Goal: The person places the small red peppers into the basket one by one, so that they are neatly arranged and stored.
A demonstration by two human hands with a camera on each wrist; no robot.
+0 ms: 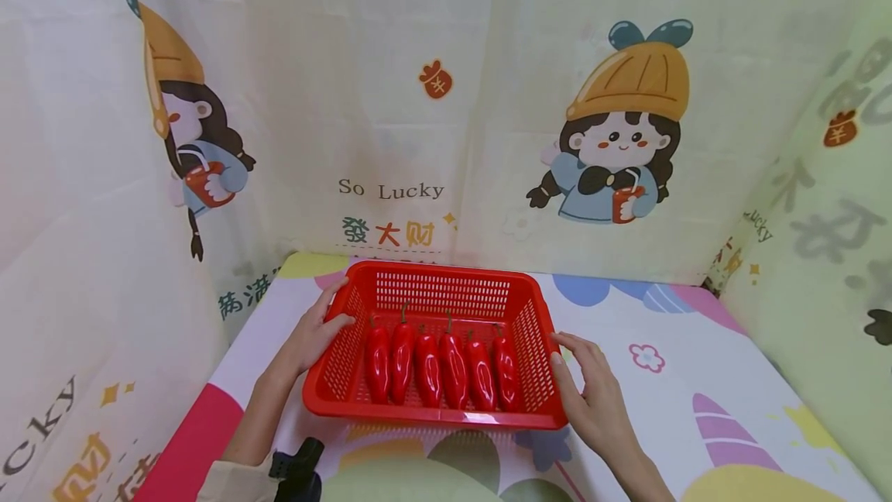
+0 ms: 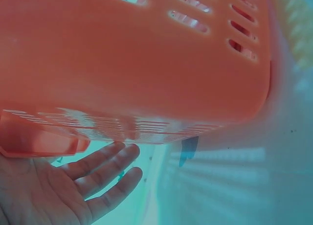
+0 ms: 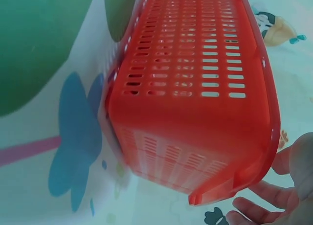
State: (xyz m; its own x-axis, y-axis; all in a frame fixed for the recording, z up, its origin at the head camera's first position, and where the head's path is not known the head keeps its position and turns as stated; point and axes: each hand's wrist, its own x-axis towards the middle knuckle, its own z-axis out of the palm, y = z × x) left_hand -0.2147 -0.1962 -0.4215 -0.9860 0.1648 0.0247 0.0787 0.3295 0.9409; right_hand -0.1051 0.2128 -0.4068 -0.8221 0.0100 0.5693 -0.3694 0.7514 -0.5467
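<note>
A red plastic basket with slotted walls stands in front of me, holding several glossy red chili peppers side by side with their stems pointing away. My left hand holds the basket's left rim, thumb over the edge. In the left wrist view, the fingers of that hand extend below the rim along the outer wall. At the opposite end, my right hand grips the right rim. The right wrist view shows its fingers around the handle part of the rim, partly cut off by the frame edge.
A patterned cloth covers the table under the basket. Pale curtains with cartoon prints enclose the back and both sides, the back one close behind the basket. A black strap sits at my left sleeve.
</note>
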